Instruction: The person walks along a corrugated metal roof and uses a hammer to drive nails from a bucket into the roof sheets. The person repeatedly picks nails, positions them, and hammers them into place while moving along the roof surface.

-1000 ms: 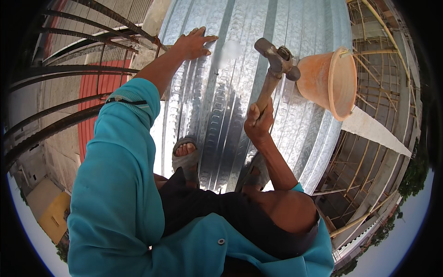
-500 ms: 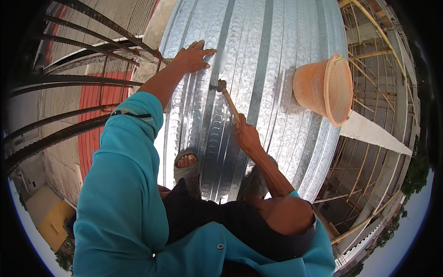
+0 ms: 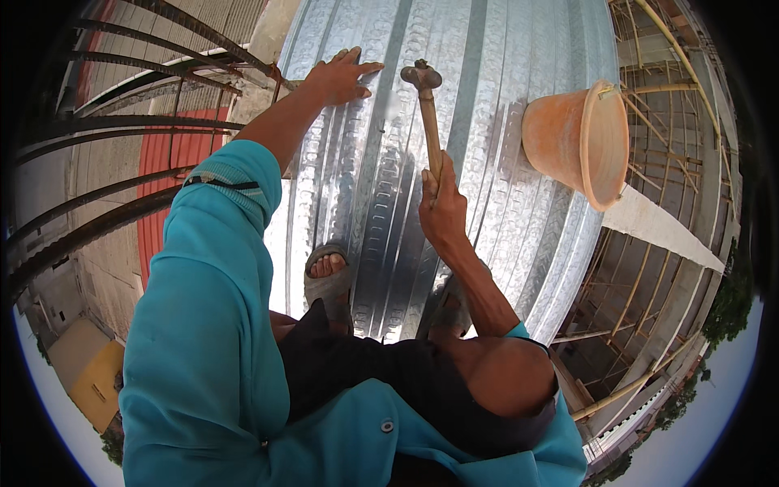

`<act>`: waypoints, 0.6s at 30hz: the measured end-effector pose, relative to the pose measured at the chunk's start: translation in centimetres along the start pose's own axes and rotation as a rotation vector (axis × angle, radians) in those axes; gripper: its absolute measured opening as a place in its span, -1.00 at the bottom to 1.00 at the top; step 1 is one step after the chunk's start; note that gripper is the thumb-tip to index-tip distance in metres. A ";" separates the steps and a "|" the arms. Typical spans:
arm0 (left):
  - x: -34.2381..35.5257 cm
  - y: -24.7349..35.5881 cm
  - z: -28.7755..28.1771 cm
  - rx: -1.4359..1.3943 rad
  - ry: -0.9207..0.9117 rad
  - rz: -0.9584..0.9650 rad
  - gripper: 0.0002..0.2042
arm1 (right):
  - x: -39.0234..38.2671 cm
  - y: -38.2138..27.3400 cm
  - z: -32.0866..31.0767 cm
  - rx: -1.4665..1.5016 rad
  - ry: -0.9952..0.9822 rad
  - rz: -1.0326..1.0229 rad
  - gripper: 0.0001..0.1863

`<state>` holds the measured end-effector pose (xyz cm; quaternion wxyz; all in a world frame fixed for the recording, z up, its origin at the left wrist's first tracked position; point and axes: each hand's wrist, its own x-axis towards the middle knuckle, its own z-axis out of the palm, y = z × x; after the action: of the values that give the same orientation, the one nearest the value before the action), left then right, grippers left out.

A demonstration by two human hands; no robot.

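My left hand rests on the silvery corrugated metal sheet near its left edge, fingers spread and holding nothing. My right hand is closed round the wooden handle of a hammer, whose metal head is raised above the sheet, right of my left hand. A small dark upright piece, perhaps a nail, is on the sheet below and left of the hammer head; it is too small to make out clearly.
An orange bucket sits on the sheet at right. Curved rebar projects at left above lower roofs. Beyond the sheet's right edge are a pale triangular panel and bamboo scaffolding below. My sandalled feet stand on the sheet.
The hammer head came down onto the sheet near the small dark piece half a second ago and has since risen again with my right hand. My left hand stays spread in place.
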<state>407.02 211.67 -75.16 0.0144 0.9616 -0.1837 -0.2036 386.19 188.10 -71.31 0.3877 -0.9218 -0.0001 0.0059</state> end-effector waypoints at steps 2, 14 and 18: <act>0.0 -0.1 0.2 0.003 -0.003 0.007 -0.36 | -0.7 -2.1 -1.7 0.140 0.170 -0.114 -0.50; 0.6 0.7 -0.7 -0.004 -0.020 0.029 -0.37 | -2.3 2.1 2.1 0.013 0.184 -0.139 -0.51; 0.5 1.5 -1.7 0.044 -0.001 0.031 -0.36 | -2.4 5.8 3.1 -0.204 -0.375 0.109 -0.52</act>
<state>407.59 210.01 -73.63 -0.0037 0.9586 -0.2031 -0.1995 383.69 186.27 -77.65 0.2848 -0.9376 -0.0231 0.1982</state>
